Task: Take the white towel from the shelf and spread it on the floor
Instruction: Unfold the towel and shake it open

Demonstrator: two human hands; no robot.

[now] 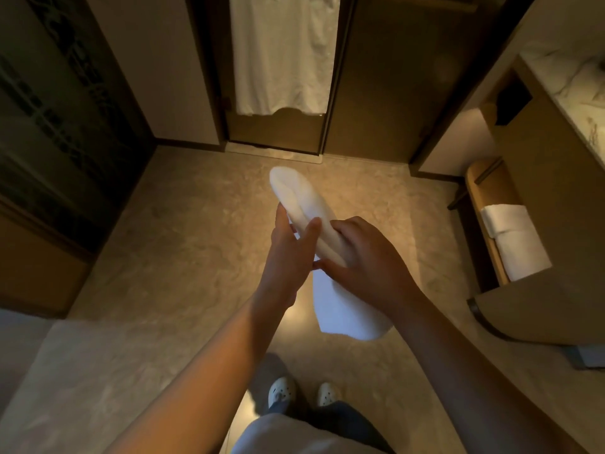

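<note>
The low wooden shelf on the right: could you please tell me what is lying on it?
Two folded white towels lie on the shelf, touching each other. The shelf's near end is hidden behind the curved cabinet panel.

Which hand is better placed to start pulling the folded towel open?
Probably the left hand: its thumb and fingers pinch the white towel just below its free upper end, while the right hand grips the middle, with the rest hanging below.

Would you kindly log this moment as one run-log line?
white towel: folded, off shelf, above floor | left hand: holds it | right hand: grips it | spread: not yet
</note>
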